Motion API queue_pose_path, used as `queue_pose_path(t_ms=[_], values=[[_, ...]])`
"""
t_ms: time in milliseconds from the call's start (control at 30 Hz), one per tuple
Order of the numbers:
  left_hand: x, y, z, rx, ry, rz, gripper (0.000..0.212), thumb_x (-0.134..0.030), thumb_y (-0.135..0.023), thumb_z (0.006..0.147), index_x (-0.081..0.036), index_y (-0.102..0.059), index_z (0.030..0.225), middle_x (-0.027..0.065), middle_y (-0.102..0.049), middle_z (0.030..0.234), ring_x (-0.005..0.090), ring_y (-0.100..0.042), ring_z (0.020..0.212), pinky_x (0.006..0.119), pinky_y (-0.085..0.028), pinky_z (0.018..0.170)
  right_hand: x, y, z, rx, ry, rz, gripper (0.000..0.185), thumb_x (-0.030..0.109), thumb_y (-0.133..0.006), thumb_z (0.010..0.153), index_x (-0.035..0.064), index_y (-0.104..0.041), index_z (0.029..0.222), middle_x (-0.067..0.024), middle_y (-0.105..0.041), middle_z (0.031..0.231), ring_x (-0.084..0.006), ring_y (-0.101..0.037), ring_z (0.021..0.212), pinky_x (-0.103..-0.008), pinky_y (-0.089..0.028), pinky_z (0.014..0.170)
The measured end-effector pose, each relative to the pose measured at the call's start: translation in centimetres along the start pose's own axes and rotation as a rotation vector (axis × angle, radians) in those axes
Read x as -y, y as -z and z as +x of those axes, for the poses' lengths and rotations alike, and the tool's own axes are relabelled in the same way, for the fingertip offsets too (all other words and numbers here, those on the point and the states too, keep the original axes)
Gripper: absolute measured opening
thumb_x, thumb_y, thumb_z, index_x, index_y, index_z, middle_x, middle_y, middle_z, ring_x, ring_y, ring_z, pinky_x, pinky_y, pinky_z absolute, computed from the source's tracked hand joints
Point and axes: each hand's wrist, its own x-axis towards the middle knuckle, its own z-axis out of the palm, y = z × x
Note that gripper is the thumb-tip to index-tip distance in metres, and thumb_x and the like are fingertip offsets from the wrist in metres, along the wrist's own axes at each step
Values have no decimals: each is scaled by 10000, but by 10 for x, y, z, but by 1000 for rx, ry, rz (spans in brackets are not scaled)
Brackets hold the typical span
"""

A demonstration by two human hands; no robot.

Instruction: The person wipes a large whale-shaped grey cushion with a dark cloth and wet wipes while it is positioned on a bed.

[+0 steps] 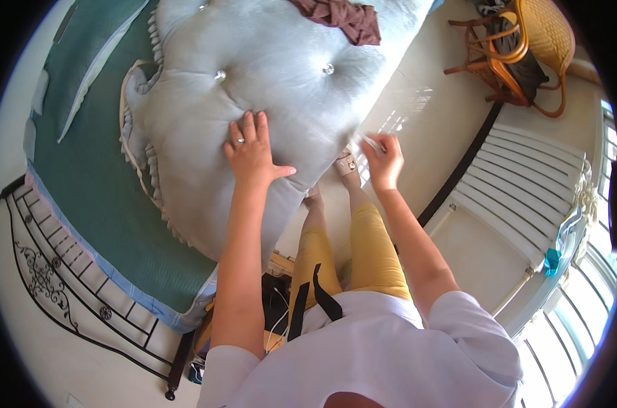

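Note:
A large pale grey-blue tufted cushion (293, 102), with shiny buttons and a ruffled edge, lies across the bed before me. My left hand (252, 153) rests flat on it, fingers spread, a ring on one finger. Just off the cushion's right edge, my right hand (385, 158) pinches a small whitish thing (360, 143), blurred, which may be a thread or a strip of cloth. Whether that thing is joined to the cushion I cannot tell. A crumpled brown cloth (344, 19) lies on the cushion's far part.
Under the cushion is a bed with a green mat (109, 219) and a black metal bed frame (53, 262). A pillow (97, 56) lies at the far left. To the right are a white radiator (517, 178) and a wicker chair (545, 33) holding dark cloth.

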Motion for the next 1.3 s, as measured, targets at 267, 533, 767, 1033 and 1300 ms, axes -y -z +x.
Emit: queue_pose_path(t_ms=[267,533,767,1033,1300], values=[[-9,0,30,-54,-112,115,1256,-441,-908,445,-364,-217,1491,2,-128,1588,386,-144,1439,588,-244,1074,23,-95,11,138,410,-47,267,-35,-639,660,140,-725,842,-26,-644,897,-251,-615,884,-353,-520,769],[-6,-11,34,-97,-143,102,1319,-454,-906,417,-339,-170,1505,22,-122,1588,396,-141,1437,599,-240,1072,13,-10,20,19,-31,106,200,69,-778,692,90,-701,875,-130,-643,924,-271,-646,827,-383,-532,751],[-8,-7,36,-49,-139,118,1300,-464,-901,418,-356,-187,1499,-10,-105,1594,372,-110,1450,592,-232,1061,37,-101,28,110,495,58,193,73,-733,661,109,-703,848,-56,-623,927,-287,-624,853,-399,-523,742],[-3,-13,35,-80,-145,56,1343,-479,-905,388,-348,-172,1506,3,-103,1595,373,-103,1451,597,-221,1059,-32,-35,57,-80,-32,84,105,76,-727,759,28,-682,842,-114,-628,851,-239,-620,754,-342,-500,674],[-5,-21,38,-94,-128,65,1353,-483,-904,388,-348,-157,1508,-2,-123,1590,367,-111,1449,598,-222,1055,-14,-88,-68,211,-118,145,90,79,-678,787,15,-671,850,-152,-609,798,-267,-594,674,-370,-492,643]])
